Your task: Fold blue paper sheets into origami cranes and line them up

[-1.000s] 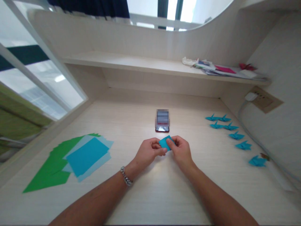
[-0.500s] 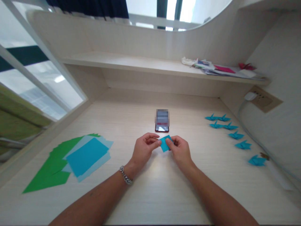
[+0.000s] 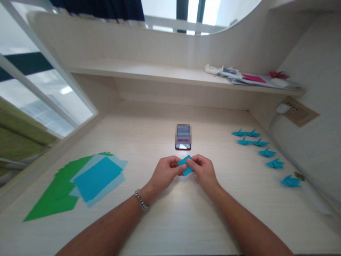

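Both my hands meet over the middle of the desk on a small folded piece of blue paper (image 3: 184,165). My left hand (image 3: 165,173), with a metal bracelet at the wrist, pinches its left side. My right hand (image 3: 203,170) pinches its right side from above. The fingers of both hands are closed on the paper and hide part of it. Just beyond it a phone (image 3: 183,136) lies flat on the desk (image 3: 170,213).
A stack of blue and green paper sheets (image 3: 87,179) lies at the left. Several folded blue paper cranes (image 3: 262,149) line up at the right. A wall socket with a plug and cable (image 3: 289,111) is at far right. A shelf (image 3: 160,73) above holds papers (image 3: 247,79).
My hands have turned the blue paper and come closer together; the left fingers that had opened half a second ago are now pinched on it again.
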A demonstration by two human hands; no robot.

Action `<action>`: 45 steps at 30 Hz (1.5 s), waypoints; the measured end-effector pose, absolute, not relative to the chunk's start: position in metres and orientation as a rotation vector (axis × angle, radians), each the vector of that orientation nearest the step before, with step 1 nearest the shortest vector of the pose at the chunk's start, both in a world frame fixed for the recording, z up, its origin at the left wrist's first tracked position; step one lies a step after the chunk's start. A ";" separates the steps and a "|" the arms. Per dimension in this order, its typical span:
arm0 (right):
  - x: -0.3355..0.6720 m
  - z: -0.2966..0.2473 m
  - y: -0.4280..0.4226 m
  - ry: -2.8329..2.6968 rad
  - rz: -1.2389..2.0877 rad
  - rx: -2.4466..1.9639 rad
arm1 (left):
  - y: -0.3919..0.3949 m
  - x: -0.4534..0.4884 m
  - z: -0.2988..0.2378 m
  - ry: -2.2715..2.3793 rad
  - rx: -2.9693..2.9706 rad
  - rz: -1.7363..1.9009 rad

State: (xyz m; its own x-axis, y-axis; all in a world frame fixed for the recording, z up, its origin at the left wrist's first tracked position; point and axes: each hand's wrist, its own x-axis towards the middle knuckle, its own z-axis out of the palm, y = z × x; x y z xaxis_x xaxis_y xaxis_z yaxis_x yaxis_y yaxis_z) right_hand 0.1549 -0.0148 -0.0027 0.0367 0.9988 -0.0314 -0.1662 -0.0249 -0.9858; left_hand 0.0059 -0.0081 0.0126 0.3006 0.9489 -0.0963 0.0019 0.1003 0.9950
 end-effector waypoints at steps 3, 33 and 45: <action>0.157 -0.001 -0.013 -1.034 1.241 -1.176 | -0.008 0.005 0.013 1.024 1.258 0.875; 0.163 -0.003 -0.010 -1.152 1.206 -1.264 | -0.001 -0.001 0.008 1.072 1.223 1.009; 0.161 -0.007 -0.011 -1.134 1.252 -1.250 | -0.003 0.002 0.007 1.043 1.270 0.942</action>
State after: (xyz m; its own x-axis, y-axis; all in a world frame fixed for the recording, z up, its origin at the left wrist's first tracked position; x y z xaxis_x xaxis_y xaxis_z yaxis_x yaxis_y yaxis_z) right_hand 0.1610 -0.0106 -0.0070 0.0267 0.9973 -0.0686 -0.0300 -0.0678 -0.9973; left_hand 0.0017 -0.0033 0.0072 0.2744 0.9581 -0.0824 0.0148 0.0814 0.9966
